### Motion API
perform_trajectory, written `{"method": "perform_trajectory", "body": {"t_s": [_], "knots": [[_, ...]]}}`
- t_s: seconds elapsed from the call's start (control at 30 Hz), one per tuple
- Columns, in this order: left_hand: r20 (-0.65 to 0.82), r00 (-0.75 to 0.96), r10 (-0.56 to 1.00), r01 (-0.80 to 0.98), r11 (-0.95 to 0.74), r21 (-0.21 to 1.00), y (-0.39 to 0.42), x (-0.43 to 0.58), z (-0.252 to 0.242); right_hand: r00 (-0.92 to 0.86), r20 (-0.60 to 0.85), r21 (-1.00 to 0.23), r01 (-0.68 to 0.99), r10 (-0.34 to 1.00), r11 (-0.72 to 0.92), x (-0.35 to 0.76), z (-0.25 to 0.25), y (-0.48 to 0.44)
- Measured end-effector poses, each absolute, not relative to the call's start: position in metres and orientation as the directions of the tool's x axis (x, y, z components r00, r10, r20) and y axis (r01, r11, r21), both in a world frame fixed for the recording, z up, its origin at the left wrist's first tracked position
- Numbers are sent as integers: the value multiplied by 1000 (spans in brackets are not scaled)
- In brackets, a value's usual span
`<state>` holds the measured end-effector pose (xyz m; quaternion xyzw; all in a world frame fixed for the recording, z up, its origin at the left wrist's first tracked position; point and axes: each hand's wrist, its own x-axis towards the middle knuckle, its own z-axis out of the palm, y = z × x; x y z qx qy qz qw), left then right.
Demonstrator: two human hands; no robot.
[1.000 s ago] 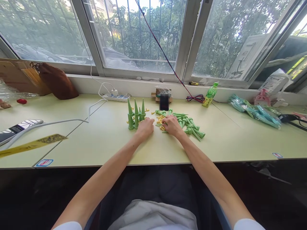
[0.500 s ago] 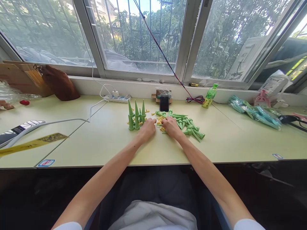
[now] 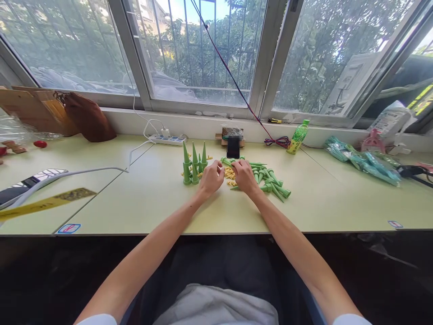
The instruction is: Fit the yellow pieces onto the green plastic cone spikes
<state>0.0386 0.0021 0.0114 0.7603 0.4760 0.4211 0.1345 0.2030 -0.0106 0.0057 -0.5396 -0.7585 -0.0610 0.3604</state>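
Several green cones (image 3: 186,171) stand upright in a cluster left of centre on the pale table. My left hand (image 3: 212,177) is just right of them, its fingers curled together; what they hold, if anything, is hidden. Small yellow pieces (image 3: 230,173) lie in a pile between my hands. Over the right side of that pile is my right hand (image 3: 244,175), fingers bent and pressed together at a green cone's end, though its grip is hard to make out. More green cones (image 3: 270,180) lie loosely heaped to the right.
A black phone-like object (image 3: 233,148) leans on a small box behind the pile. Farther back are a green bottle (image 3: 298,136), coiled wire and a power strip (image 3: 169,139). Plastic packets (image 3: 368,162) lie right; a brown bag (image 3: 88,118) and white cable are left.
Both hands have lifted slightly off the yellow pile, uncovering more of it. My right hand has moved back toward the green cones behind the pile. The whole view has shifted slightly.
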Motion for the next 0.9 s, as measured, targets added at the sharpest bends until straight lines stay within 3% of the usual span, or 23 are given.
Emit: {"method": "perform_trajectory", "body": {"t_s": [0.4,0.63,0.9], "knots": [[506,378,775,550,-628,551,0,45,10,80,709,-599,594,701,537,196,7,-12],[455,416,787,427,-611,666,-3,45,12,208,703,-666,526,680,529,198,7,-9],[477,425,769,412,-633,655,-4,45,11,197,664,-713,459,722,530,196,8,-10]]}}
